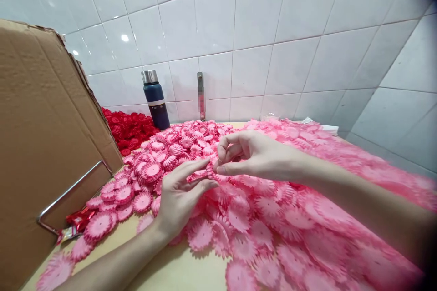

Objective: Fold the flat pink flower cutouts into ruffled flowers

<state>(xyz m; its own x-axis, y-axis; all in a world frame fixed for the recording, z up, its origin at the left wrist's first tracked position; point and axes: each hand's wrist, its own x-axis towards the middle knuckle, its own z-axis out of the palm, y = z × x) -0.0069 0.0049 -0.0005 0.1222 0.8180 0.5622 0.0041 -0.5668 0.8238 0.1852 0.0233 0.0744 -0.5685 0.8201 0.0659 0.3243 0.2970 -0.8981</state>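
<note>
Between my hands is a small pink petal disc (pixel 211 172) with a scalloped edge, partly hidden by the fingers. My left hand (pixel 180 195) holds its left side between thumb and index finger. From the right, my right hand (pixel 242 153) pinches the same disc, its other fingers curled in. Just behind the hands lies a heap of curled pink flower pieces (pixel 152 170), their fringed edges folded up. Flat, paler pink petal discs (pixel 241 245) with toothed rims and small centre holes spread below and to the right of my hands.
At left stands a tall cardboard box (pixel 44 136) with a bent metal rod (pixel 71 189) beside it. Red flower pieces (pixel 129 127) are piled behind it. A dark blue bottle (pixel 157 104) stands near the tiled wall (pixel 252 13). Small wrappers (pixel 78 219) lie on the pale tabletop (pixel 180 268).
</note>
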